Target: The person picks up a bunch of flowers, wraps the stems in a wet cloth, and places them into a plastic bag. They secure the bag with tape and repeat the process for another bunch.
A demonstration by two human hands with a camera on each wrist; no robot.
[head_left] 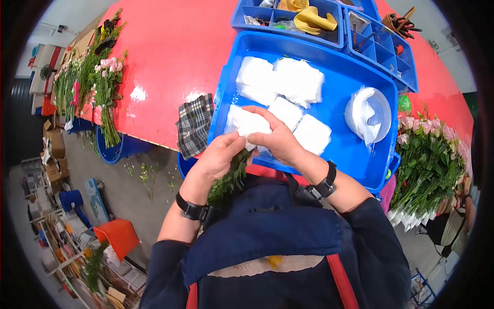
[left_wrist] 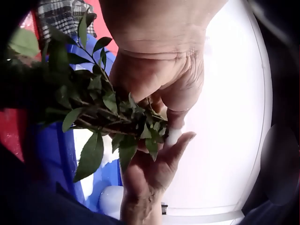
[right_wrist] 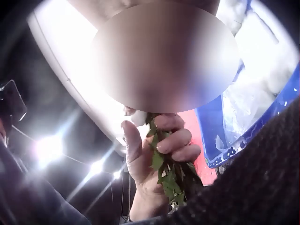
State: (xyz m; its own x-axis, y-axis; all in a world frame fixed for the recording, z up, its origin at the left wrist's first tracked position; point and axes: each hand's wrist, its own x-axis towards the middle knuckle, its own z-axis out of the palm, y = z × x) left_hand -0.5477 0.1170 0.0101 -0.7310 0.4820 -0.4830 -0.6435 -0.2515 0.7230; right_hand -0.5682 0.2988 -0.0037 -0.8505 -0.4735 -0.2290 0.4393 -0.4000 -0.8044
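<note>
Low over the front left of the blue tray (head_left: 355,165), both hands meet at a soft white cotton pad (head_left: 249,125). My left hand (head_left: 221,154) grips a bunch of leafy stems (head_left: 229,177) just under the pad, its fingers curled round them in the right wrist view. The leaves (left_wrist: 96,110) hang away from the stem ends, which the pad hides in the head view. My right hand (head_left: 280,136) pinches the pad from the other side, thumb pointing toward the left thumb. Stacks of similar white pads (head_left: 298,81) lie in the tray.
A round clear tub (head_left: 368,116) with white material stands at the tray's right. Behind are blue compartment boxes (head_left: 381,46) and yellow gloves (head_left: 315,21). A checked cloth (head_left: 195,126) lies left on the red table (head_left: 159,67). Pink rose bunches (head_left: 427,154) are at right, more flowers (head_left: 108,77) far left.
</note>
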